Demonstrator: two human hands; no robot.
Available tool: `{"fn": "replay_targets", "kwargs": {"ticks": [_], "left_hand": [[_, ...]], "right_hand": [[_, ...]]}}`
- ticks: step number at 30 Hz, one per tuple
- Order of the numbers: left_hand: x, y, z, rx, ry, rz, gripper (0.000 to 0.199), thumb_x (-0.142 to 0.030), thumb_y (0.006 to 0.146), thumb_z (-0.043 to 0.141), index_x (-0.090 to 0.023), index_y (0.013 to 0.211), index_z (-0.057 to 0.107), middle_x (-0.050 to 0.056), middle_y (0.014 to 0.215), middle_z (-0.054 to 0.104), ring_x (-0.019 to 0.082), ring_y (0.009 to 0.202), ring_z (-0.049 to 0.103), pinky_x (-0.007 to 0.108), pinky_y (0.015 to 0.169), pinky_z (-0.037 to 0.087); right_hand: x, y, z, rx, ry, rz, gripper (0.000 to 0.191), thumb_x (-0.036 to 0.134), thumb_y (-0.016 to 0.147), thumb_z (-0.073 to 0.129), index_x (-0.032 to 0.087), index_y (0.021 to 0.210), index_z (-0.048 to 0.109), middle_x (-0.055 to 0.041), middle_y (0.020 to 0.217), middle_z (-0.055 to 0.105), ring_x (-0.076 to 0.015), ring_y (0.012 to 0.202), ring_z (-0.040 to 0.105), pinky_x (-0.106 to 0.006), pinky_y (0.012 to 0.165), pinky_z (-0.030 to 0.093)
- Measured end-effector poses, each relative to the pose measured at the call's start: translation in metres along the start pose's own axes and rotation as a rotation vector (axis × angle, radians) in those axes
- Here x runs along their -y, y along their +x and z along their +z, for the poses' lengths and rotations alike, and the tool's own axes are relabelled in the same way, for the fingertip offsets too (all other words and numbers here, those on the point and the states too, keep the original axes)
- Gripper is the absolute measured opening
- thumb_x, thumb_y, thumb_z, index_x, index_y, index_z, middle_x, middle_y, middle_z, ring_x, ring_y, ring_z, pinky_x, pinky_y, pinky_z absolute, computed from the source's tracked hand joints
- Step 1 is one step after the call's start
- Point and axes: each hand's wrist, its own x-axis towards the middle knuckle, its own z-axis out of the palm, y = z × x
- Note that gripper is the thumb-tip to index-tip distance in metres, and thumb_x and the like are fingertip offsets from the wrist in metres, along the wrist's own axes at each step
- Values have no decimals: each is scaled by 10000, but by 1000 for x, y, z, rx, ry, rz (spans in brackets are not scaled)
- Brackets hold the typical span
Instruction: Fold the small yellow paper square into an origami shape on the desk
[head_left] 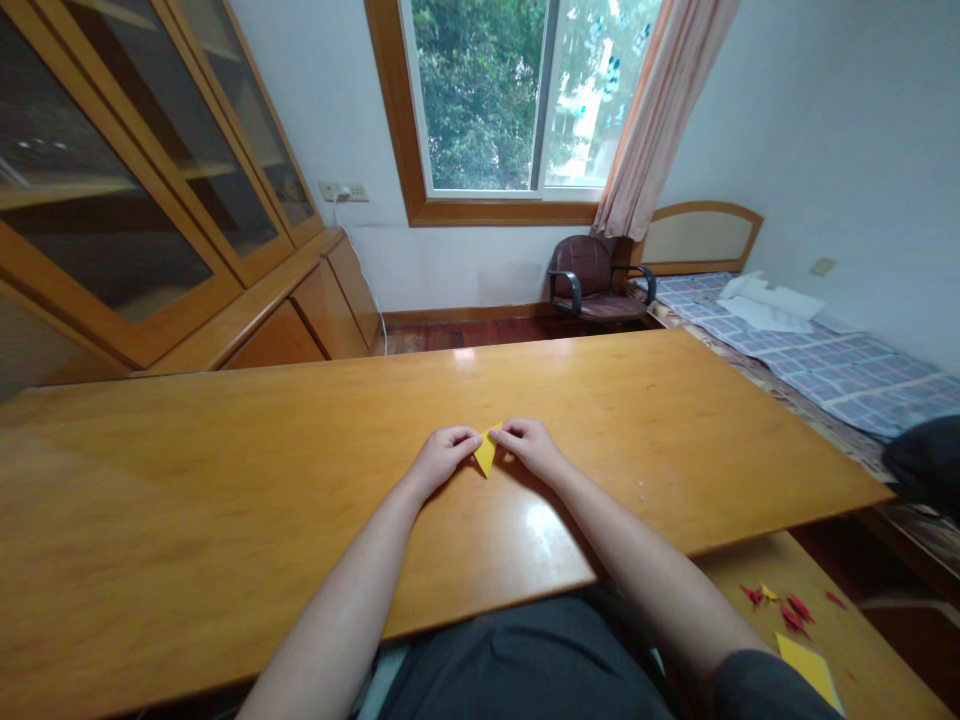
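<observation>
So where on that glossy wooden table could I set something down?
The glossy brown wooden table has bare room from the left hand toward the wooden glass-doored cabinet, and nearly bare room from the right hand toward the blue checked bedcover. It's crowded at the small pointed yellow paper both hands hold.

The dark grey top (517,660) has a short sleeve (765,685), forearms (356,590) bare.

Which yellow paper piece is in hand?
The folded yellow paper, pinched by left hand and right hand; the small yellow piece and larger yellow paper lie on the lower surface at right.
</observation>
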Motion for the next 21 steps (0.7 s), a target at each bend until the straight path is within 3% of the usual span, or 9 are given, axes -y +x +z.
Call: {"fn": "replay_targets", "kwargs": {"ticks": [10,18,21], "left_hand": [[-7,-2,-1,-48,108,17,321,-420,846,550,-160,683,647,2,647,623,156,657,559,241,646,407],[-1,0,0,-35,58,-11,339,-434,844,552,-154,686,660,6,629,630,151,628,556,234,609,399],[4,1,0,-44,6,-38,325,-433,842,557,-151,735,679,4,637,629,147,623,558,229,595,401]], "right_hand": [[-4,1,1,-56,57,21,336,458,784,641,162,627,612,11,550,593,-121,524,518,-231,527,361],[-5,2,2,-64,44,31,324,446,780,643,152,645,615,16,558,576,-114,533,502,-223,529,351],[-5,3,1,-10,41,19,320,441,782,641,142,669,627,10,598,592,-115,567,508,-224,557,366]]}}
